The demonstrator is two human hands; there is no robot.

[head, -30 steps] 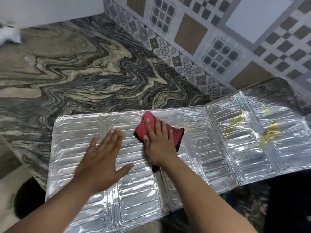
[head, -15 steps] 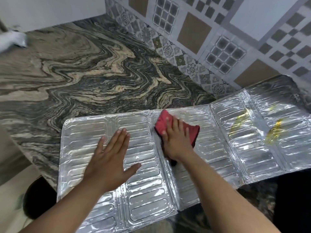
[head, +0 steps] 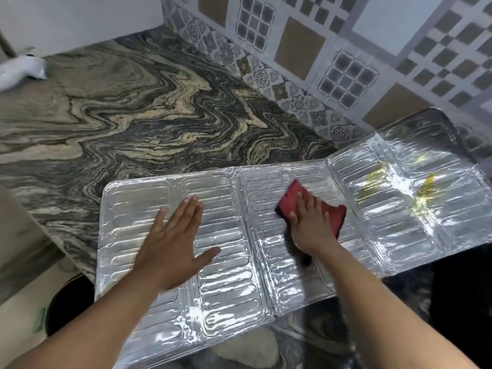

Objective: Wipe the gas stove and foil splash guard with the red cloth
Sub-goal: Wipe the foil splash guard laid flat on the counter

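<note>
The foil splash guard (head: 229,294) lies flat on the marbled counter, unfolded into three ribbed panels. Yellow stains (head: 423,193) mark its right panel. My left hand (head: 173,246) rests palm down with spread fingers on the left panel and holds nothing. My right hand (head: 311,222) presses flat on the red cloth (head: 288,199) on the middle panel, near that panel's right fold. The cloth shows on both sides of the hand. The gas stove is not clearly in view.
The swirled dark-and-beige counter (head: 138,121) stretches up and left of the guard. A patterned tile wall (head: 319,54) runs along the back right. A white object (head: 24,70) lies at the far left edge. A dark area (head: 463,296) sits below the guard's right end.
My right hand has slid the red cloth to the right across the middle panel, toward the stained right panel. My left hand has stayed flat on the left panel.
</note>
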